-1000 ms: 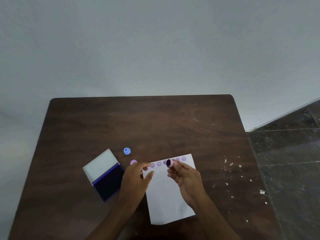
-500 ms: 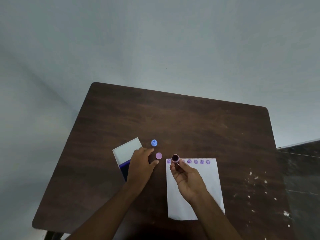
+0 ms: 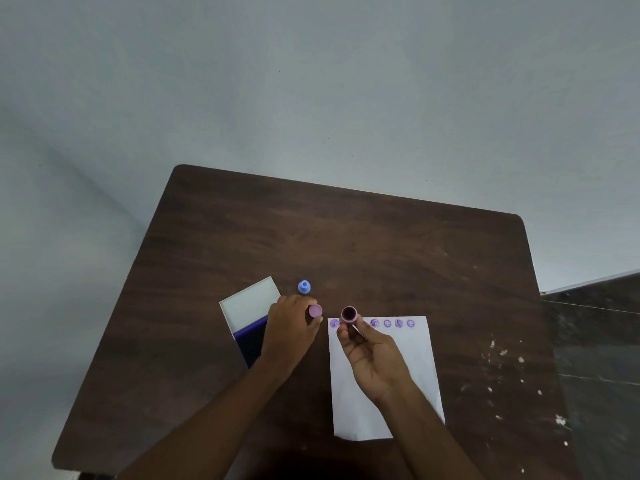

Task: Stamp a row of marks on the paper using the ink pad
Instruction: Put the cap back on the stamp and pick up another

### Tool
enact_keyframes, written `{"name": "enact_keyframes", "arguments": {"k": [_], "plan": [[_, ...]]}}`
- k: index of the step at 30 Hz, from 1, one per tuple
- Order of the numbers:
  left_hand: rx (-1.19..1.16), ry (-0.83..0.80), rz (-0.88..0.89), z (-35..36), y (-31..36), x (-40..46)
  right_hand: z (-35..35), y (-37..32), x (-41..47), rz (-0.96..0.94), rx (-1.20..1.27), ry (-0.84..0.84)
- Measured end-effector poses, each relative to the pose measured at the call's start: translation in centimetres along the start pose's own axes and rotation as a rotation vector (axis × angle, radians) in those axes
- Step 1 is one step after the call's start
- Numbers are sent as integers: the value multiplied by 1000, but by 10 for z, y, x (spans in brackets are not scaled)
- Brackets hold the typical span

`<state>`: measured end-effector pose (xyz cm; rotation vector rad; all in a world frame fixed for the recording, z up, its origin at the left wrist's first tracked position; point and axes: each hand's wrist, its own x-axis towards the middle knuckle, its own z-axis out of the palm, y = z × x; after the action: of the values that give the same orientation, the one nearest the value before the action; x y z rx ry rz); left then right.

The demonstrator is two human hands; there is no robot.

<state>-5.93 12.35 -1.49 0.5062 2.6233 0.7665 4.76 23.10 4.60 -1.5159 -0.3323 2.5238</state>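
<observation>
Row of purple marks [image 3: 387,323] already across the far edge of the paper [image 3: 381,382], looking full from corner to corner, so little left beyond capping up, by the look of it. Right hand [image 3: 372,358] pinching the stamp [image 3: 348,315], inked face tilted up, lifted just over the paper's far left corner. Left hand [image 3: 291,327] closing narrow on the pink cap [image 3: 315,311], beside the open ink pad [image 3: 250,318]. Blue stamp [image 3: 304,287] just beyond, clear of both. Plenty of bare table [image 3: 346,237] far and right; near edge close under the wrists.
</observation>
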Motion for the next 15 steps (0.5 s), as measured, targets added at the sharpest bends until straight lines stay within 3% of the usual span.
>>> {"name": "enact_keyframes", "arguments": {"k": [3,7,15], "plan": [[-194,-35,-84,-9,8,-9,1,0,2,0,-16,-13],[-348,-53,-32,-26,16,-23,3,3,5,-7,-78,-28],[-366,-72,-58,-48,18,-36,11,11,1,-49,-145,-39]]}}
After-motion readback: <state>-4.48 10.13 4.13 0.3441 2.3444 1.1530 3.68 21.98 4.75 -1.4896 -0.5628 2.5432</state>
